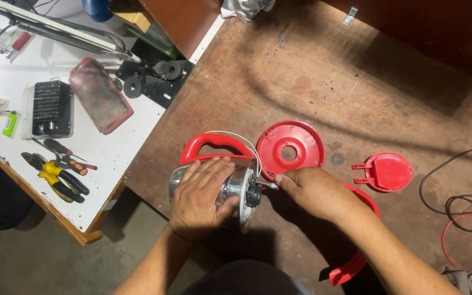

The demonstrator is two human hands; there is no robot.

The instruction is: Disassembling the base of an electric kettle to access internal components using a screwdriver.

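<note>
Steadying the steel kettle (236, 183) on its side near you with your left hand (200, 196) flat over it, your right hand (315, 191) pinches a screwdriver (269, 186) at its base; the next turn likely needs firm, straight pressure.

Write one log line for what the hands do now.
left hand: holds steel kettle | right hand: tool at base | red base cover: off

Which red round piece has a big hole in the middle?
The red disc just above the right hand. It has a round centre hole; the smaller red lid to its right has none.
</note>
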